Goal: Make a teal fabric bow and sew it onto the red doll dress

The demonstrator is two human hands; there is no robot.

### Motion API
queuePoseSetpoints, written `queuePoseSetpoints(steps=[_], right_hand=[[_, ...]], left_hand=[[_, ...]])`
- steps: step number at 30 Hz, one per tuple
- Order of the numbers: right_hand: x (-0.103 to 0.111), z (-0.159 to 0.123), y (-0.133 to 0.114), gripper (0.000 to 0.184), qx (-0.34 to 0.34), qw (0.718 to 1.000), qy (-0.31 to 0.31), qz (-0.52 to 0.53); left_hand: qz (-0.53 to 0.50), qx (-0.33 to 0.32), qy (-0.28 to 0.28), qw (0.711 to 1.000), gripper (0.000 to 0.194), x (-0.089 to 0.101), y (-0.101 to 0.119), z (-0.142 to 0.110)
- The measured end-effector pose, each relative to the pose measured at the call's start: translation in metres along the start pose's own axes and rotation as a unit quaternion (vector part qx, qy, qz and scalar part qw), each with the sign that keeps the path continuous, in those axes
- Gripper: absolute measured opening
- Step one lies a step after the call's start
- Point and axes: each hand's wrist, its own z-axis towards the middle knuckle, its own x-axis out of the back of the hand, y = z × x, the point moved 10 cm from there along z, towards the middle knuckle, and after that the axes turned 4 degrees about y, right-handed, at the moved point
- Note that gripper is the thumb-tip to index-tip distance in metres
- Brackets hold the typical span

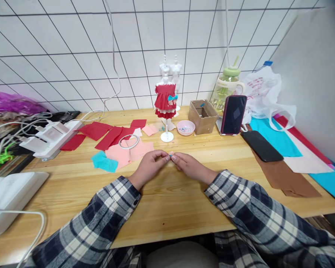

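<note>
My left hand [152, 166] and my right hand [192, 167] meet above the middle of the table, fingers closed in a pinch. Between their fingertips is a tiny pink-and-blue piece [171, 153], mostly hidden by the fingers; it looks like paper or cloth. Just beyond the hands stands a small white dress form [166, 137] wearing a red pleated dress [164, 97] with a blue-and-pink bow [172, 98] at one side. A second white form is partly hidden behind it. A pink bowl [185, 133] of small shiny bits sits to its right.
Left of my hands lie pink sheets [123, 157], a white ring [120, 142], blue pieces [104, 162] and red pieces [108, 138]. A cardboard box [208, 124], propped phone [236, 115], flat black phone [262, 146] and brown sheet [281, 178] are rightward. A power strip [56, 139] trails cables.
</note>
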Motion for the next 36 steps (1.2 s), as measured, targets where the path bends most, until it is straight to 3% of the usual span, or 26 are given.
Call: queuePoseSetpoints(steps=[6, 24, 28, 32, 36], right_hand=[[-0.001, 0.0, 0.003, 0.044, -0.01, 1.0, 0.003, 0.024], [-0.002, 0.001, 0.0, 0.034, 0.009, 0.999, 0.02, -0.032], [0.017, -0.001, -0.004, 0.031, 0.022, 0.989, 0.071, -0.125], [0.039, -0.002, -0.002, 0.027, 0.021, 0.948, 0.101, -0.302], [0.044, -0.003, -0.006, 0.019, 0.057, 0.921, 0.106, -0.369]], left_hand=[[0.001, 0.007, -0.012, 1.0, 0.027, -0.002, -0.001, 0.0], [-0.001, 0.022, -0.017, 1.0, 0.03, -0.003, -0.01, 0.0], [-0.009, 0.022, 0.01, 1.0, 0.031, 0.002, -0.011, 0.001], [-0.054, 0.035, 0.02, 0.998, 0.032, 0.003, -0.014, 0.002], [-0.067, 0.036, 0.027, 0.997, 0.047, 0.004, -0.017, 0.002]])
